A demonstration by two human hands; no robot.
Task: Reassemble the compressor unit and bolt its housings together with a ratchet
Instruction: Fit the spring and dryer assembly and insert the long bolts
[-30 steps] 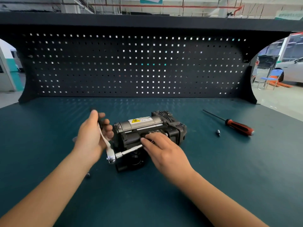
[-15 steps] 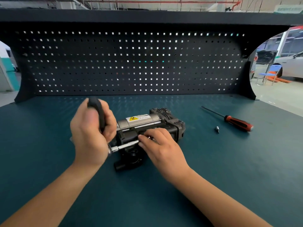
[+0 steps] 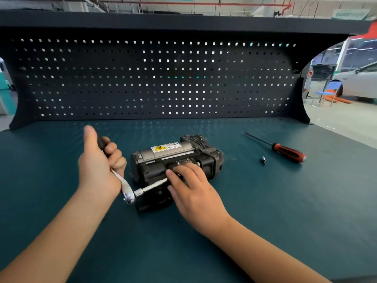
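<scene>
Two hands engaged: left hand [image 3: 98, 170] grips chrome black-handled ratchet [image 3: 127, 189]; right hand [image 3: 191, 186], fingers spread, presses flat on black-and-grey compressor unit [image 3: 177, 158].

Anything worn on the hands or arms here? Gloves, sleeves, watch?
Nothing visible. The left hand and right hand are bare: no gloves, no rings that I can make out. Both forearms are uncovered to the frame edge, with no sleeves, watch or wristband in view. Anything worn higher up the arms is out of frame.
</scene>
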